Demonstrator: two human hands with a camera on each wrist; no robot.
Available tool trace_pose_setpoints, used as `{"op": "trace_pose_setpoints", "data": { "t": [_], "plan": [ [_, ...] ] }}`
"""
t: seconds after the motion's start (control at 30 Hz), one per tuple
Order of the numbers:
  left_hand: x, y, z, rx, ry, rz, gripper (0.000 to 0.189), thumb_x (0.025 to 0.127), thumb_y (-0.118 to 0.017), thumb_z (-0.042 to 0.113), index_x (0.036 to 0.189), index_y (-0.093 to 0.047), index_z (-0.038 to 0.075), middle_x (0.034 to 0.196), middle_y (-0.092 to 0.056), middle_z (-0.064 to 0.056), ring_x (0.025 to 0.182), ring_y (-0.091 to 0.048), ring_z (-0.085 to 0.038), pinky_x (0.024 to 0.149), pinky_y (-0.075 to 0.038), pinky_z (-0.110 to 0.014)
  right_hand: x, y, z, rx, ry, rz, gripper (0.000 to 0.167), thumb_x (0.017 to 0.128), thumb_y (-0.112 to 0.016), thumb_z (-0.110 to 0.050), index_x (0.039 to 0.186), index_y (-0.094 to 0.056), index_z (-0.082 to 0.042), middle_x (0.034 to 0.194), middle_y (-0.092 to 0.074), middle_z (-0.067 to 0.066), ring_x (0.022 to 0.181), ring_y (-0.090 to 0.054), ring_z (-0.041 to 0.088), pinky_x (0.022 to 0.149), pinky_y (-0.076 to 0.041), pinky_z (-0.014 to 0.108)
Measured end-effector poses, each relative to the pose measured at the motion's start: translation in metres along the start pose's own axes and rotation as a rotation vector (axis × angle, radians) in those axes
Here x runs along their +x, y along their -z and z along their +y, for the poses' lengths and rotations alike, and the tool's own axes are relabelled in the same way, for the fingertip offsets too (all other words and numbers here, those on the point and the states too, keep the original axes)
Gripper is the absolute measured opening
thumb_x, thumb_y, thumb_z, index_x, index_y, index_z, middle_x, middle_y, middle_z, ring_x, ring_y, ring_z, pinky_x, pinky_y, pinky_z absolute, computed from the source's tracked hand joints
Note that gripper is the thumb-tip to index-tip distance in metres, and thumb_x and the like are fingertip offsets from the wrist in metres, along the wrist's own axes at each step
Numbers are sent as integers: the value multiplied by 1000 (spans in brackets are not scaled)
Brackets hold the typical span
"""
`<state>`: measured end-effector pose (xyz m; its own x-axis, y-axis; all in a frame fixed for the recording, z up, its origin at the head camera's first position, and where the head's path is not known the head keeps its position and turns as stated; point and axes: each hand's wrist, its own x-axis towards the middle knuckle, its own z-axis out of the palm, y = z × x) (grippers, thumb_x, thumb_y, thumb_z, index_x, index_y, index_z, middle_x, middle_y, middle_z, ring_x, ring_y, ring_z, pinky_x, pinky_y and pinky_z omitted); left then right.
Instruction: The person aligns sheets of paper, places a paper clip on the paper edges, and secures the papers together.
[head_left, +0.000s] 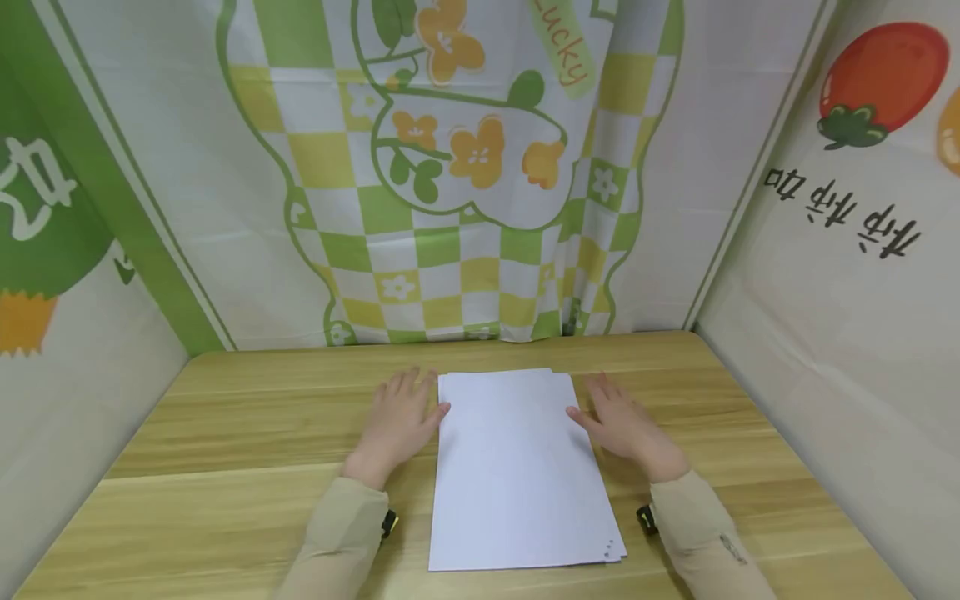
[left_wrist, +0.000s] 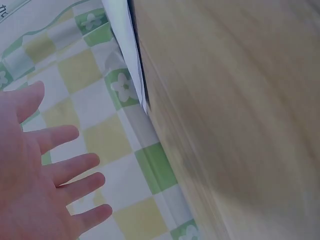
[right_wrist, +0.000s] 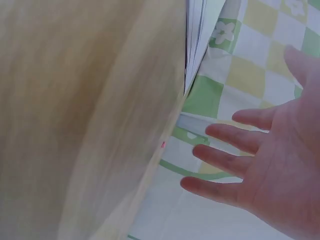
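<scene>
Centrally, a paper stack (head_left: 517, 475) lies on the wooden table (head_left: 225, 483)

The left hand (head_left: 396, 425) is at its left edge, the right hand (head_left: 628, 427) at its right. Both are released, fingers extended; each thumb overlaps the paper's edge in the head view, but whether either touches it I cannot tell. The sheets sit slightly askew, small dark marks (head_left: 609, 549) at the near right corner. Behind hangs a checked cloth (head_left: 442, 246).
</scene>
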<state>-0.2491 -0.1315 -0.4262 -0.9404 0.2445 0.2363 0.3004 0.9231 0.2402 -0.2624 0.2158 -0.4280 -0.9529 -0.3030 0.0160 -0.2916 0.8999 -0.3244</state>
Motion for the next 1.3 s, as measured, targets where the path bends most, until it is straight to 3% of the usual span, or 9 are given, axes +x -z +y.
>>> {"op": "trace_pose_setpoints", "data": {
  "t": [0.17,0.27,0.47,0.7,0.83,0.93,1.1,1.3],
  "plan": [
    [4,-4,4,-9,4,-43,66,98,-41,49,144,-35,2,145,-38,-24,133,-36,-43,107,-28,-58,3,-1,-1,24,4,-15,80,99,-29,-55,144,-22,11,150,-15,35,137,-21,50,111,-20,59],
    [7,-5,7,-10,2,-58,67,97,-44,46,141,-37,-4,140,-45,-24,130,-40,-42,106,-32,-57,4,-1,-2,38,14,-13,77,101,-31,-50,140,-26,16,146,-24,37,135,-26,50,109,-24,59],
    [10,-8,12,-9,-3,-83,60,95,-54,39,132,-47,-8,126,-54,-25,120,-48,-40,105,-36,-50,7,-5,-2,84,1,-53,76,101,-31,-50,136,-32,18,139,-36,37,131,-34,48,107,-30,56],
    [11,-8,16,5,4,-90,50,92,-60,32,124,-54,-7,124,-56,-25,118,-50,-40,101,-40,-51,10,-6,1,89,-2,-57,73,101,-32,-48,134,-36,17,136,-41,36,128,-39,47,106,-33,54],
    [12,-9,18,4,-8,-60,43,89,-65,26,115,-60,-7,116,-60,-25,110,-56,-39,94,-45,-49,10,-6,2,82,-11,-47,60,101,-37,-44,119,-51,11,116,-55,29,110,-53,40,95,-42,50],
    [13,-11,20,-8,-16,-38,34,87,-67,22,104,-63,-7,104,-63,-23,97,-61,-36,86,-50,-46,11,-6,1,74,-23,-45,47,100,-42,-40,105,-56,4,103,-56,22,99,-55,35,87,-44,48],
    [16,-12,23,-18,3,-18,24,85,-68,17,89,-65,-6,88,-62,-18,82,-63,-33,75,-52,-43,11,-6,1,50,-42,-55,43,98,-47,-36,105,-58,5,114,-54,28,108,-52,41,92,-43,51],
    [17,-12,27,-28,74,-26,19,85,-66,13,83,-66,-7,81,-64,-17,75,-63,-30,69,-52,-41,13,-4,-1,24,-45,-89,46,97,-49,-35,111,-60,7,122,-50,33,114,-48,48,96,-40,55]
  ]
}}
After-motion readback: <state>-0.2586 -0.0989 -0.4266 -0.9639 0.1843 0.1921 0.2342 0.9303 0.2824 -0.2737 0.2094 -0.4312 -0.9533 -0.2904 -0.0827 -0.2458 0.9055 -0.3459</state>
